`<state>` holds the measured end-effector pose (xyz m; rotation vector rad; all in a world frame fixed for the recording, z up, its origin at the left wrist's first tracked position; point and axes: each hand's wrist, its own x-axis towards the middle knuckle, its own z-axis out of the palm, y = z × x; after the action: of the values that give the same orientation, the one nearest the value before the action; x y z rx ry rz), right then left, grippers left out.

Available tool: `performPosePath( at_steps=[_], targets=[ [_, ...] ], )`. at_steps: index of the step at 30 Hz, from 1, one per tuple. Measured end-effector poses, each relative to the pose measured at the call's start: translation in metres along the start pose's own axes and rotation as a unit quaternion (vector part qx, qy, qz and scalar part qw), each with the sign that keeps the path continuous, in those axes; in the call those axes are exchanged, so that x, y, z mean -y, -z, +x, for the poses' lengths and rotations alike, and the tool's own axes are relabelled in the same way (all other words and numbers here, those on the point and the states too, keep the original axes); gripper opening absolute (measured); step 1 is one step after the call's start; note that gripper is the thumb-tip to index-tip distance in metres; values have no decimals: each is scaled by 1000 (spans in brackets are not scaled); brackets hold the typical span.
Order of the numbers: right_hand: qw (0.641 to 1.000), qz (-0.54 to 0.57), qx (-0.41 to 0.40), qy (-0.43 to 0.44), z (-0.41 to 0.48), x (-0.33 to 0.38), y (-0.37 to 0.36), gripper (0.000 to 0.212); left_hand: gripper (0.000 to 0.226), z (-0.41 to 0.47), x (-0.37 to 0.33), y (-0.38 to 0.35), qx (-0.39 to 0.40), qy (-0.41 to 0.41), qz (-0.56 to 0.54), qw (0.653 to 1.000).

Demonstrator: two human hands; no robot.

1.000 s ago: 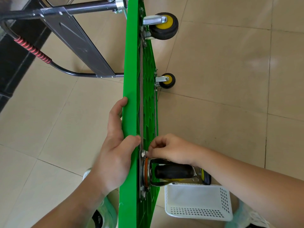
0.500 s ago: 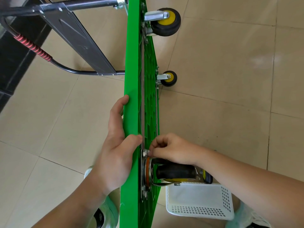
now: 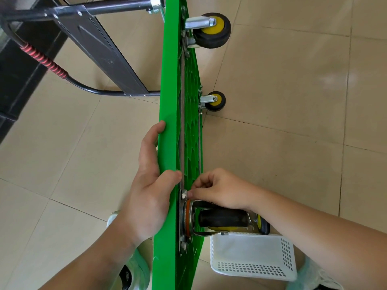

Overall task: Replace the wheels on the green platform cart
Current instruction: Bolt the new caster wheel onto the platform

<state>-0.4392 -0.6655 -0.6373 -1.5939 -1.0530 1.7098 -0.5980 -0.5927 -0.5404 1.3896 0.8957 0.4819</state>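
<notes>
The green platform cart (image 3: 170, 105) stands on its long edge on the tiled floor, underside facing right. My left hand (image 3: 149, 191) grips its upper edge, thumb over the rim. My right hand (image 3: 219, 189) pinches a small silver nut (image 3: 184, 194) on the mounting plate of the near caster (image 3: 222, 219), a black wheel in a chrome fork with an orange ring. Two more casters with yellow hubs stick out to the right: a large one (image 3: 211, 31) at the far end and a smaller-looking one (image 3: 215, 101) lower down.
The cart's black folding handle (image 3: 98, 53) with a red-wrapped grip (image 3: 44, 59) lies out to the left. A white perforated plastic basket (image 3: 253, 256) sits on the floor under my right forearm. My shoes show at the bottom, either side of the cart. Beige tiles lie to the right.
My right fingers have shifted slightly on the nut at the caster plate. The left hand keeps its hold on the cart edge. The view has drifted a little.
</notes>
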Motion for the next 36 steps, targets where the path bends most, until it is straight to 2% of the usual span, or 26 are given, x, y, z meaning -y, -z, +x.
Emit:
performPosePath(
  at_steps=[5, 7, 11, 16, 21, 26, 28, 33, 36],
  targets=[
    [999, -33, 12, 0, -4, 1, 1, 50, 82, -1, -1, -1, -7, 10, 3, 1000],
    [1000, -21, 6, 3, -6, 0, 3, 48, 82, -1, -1, -1, -9, 13, 15, 1000],
    [1000, 0, 6, -12, -3, -1, 1, 26, 83, 0, -2, -1, -15, 11, 25, 1000],
    [999, -48, 0, -6, 1, 1, -3, 42, 82, 0, -2, 0, -12, 14, 17, 1000],
    [1000, 10, 14, -17, -2, -1, 1, 47, 82, 0, -2, -1, -7, 9, 27, 1000],
    [1000, -10, 23, -14, 1, 1, -2, 37, 84, 0, -2, 0, -8, 6, 23, 1000],
    [1000, -16, 23, -6, 1, 1, -2, 45, 83, 0, -2, 0, -7, 2, 23, 1000],
    [1000, 11, 14, -1, -4, -1, 1, 45, 80, 1, 0, 2, -3, -5, 38, 999],
    [1000, -5, 18, -6, -1, 2, -2, 36, 81, 1, 1, 2, -4, -8, 37, 999]
  ],
)
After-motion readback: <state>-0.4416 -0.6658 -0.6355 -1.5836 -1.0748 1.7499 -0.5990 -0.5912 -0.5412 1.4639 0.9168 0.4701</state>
